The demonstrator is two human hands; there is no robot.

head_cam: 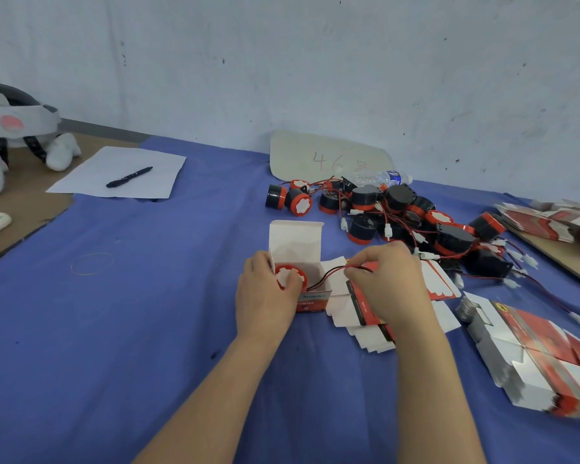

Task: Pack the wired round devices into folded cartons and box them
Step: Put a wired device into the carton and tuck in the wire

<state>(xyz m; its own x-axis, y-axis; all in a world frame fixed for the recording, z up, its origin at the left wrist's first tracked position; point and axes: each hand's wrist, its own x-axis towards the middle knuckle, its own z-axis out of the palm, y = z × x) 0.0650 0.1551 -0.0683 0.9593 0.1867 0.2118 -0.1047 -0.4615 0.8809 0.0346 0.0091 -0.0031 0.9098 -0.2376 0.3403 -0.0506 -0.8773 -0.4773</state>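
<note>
A small white and red carton [297, 249] stands open on the blue cloth with its lid flap up. A round red and white device [290, 276] sits in its mouth. My left hand [265, 293] grips the carton's left side, thumb on the device. The device's red and black wire [332, 271] leads out to the right, where my right hand [385, 279] pinches it. A pile of black and red wired devices [399, 216] lies behind the carton.
Flat unfolded cartons lie under my right hand [359, 316], in a stack at right [536, 356] and at far right [549, 222]. A water bottle [382, 178], a card marked 46 [325, 159], paper with a pen [129, 177] and a rubber band [92, 262] lie around.
</note>
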